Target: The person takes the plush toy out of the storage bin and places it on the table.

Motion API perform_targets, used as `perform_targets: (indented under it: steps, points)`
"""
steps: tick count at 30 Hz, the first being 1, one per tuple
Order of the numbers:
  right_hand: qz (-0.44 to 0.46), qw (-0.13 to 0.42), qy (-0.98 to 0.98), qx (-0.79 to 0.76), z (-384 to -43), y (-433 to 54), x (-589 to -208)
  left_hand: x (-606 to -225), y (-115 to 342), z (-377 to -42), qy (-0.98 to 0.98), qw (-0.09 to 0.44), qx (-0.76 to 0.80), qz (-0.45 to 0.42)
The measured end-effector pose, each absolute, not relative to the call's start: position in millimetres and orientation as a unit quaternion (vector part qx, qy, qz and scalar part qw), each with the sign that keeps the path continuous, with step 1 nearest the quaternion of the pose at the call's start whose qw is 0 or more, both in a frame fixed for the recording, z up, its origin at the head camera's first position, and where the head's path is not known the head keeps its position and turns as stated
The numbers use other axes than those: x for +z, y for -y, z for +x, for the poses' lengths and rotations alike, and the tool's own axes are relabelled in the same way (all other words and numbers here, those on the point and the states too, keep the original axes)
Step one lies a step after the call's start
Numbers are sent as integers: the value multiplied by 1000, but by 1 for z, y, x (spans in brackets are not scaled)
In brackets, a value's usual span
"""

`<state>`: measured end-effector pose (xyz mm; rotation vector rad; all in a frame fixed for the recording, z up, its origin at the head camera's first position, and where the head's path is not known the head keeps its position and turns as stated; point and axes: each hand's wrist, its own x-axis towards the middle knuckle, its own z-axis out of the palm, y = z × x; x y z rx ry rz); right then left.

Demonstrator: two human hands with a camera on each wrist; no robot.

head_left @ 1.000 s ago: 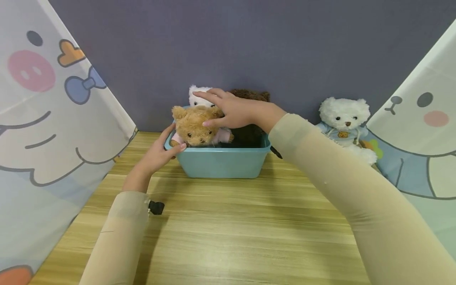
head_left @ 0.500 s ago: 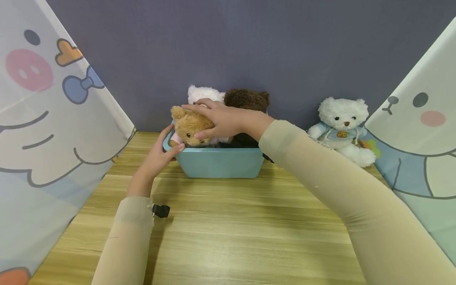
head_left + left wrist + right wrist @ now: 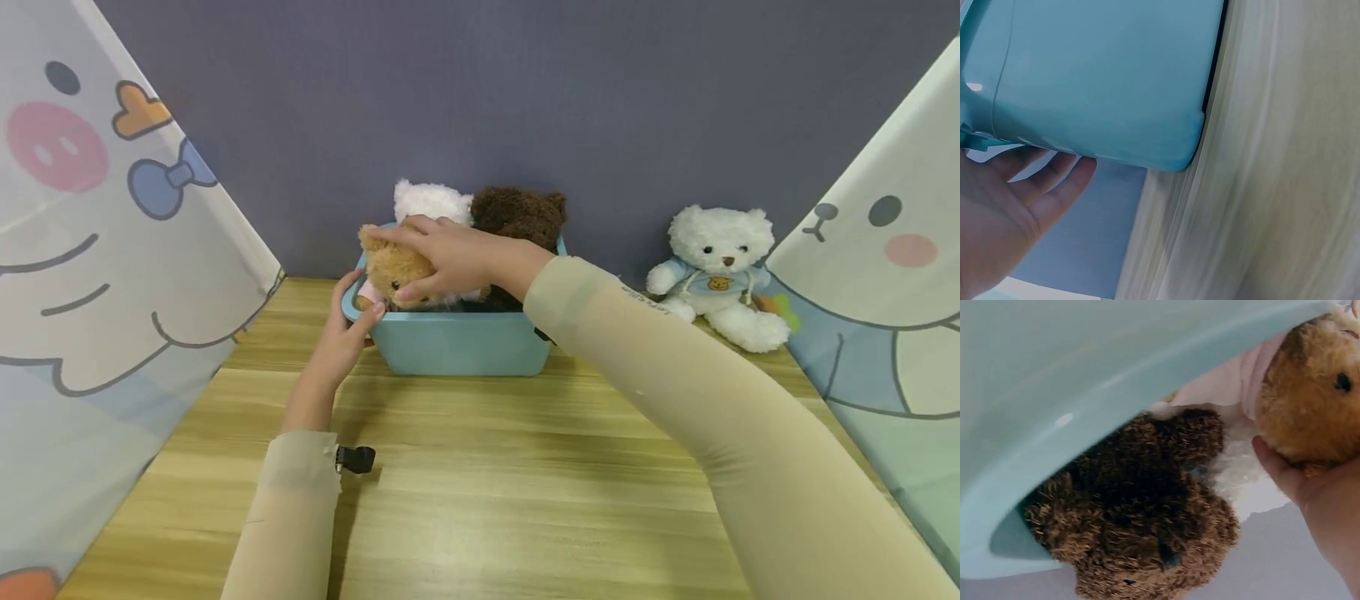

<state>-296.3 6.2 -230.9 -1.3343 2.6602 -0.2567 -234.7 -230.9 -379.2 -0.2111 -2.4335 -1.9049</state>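
A light-blue plastic tub (image 3: 461, 346) holds several teddy bears. My left hand (image 3: 341, 342) grips its left front corner, thumb over the rim; in the left wrist view the fingers (image 3: 1063, 187) lie against the outer wall. With fingers spread, my right hand (image 3: 457, 258) rests over the head of a tan teddy bear (image 3: 386, 267) in pink clothing, at the tub's left. In the right wrist view the thumb touches the side of that head. Behind it sits a white teddy bear (image 3: 427, 200), partly hidden, beside a dark-brown teddy bear (image 3: 1147, 519).
Another white teddy bear (image 3: 720, 242) in a light-blue hoodie sits at the back right of the wood-grain table (image 3: 480, 483). A dark grey backdrop (image 3: 480, 100) rises behind the tub. Printed cartoon cloths (image 3: 112, 250) flank both sides.
My right hand has moved left and down, from partly over the white bear onto the tan bear's head, uncovering more of the brown bear. The left hand keeps its grip while its wrist shifts right.
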Motion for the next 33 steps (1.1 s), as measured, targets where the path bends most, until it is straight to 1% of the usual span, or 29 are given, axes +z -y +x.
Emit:
perform_targets:
  steps: [7,12,20,25,29,33]
  points:
    - [-463,62,-878,-104,-301,-1,-235,-380,235,-232,783,32,-617,-72]
    - [-451,59,-886,-91,-300,-5,-236,-377,233,-235,792,23,-606,-72]
    - [-452,54,-885,-96,-296,-13,-241,-370,236,-230,856,51,-511,-54]
    - [-455,56,-883,-102,-297,-17,-246,-367,231,-227,880,55,-470,-36]
    - [-463,46,-878,-111,-297,-22,-247,-366,227,-227,884,52,-465,-29]
    - [-472,26,-873,-122,-297,-28,-245,-363,227,-228,881,54,-469,-30]
